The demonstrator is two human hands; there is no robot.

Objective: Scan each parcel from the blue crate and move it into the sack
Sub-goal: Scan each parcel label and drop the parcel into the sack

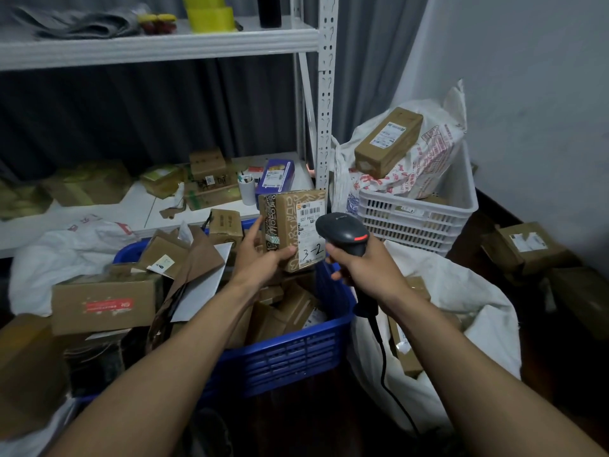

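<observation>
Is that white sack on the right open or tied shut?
Open: the sack gapes wide, and brown parcels show inside.

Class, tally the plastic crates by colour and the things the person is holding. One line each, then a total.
Blue slatted plastic crate: 1
White slatted plastic crate: 1
Brown cardboard parcel in left hand: 1
Black handheld barcode scanner in right hand: 1
Total: 4

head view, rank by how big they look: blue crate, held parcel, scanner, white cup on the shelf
1. blue crate
2. parcel
3. scanner, partly hidden in the right hand
4. white cup, farther off, so true size unsure
</observation>
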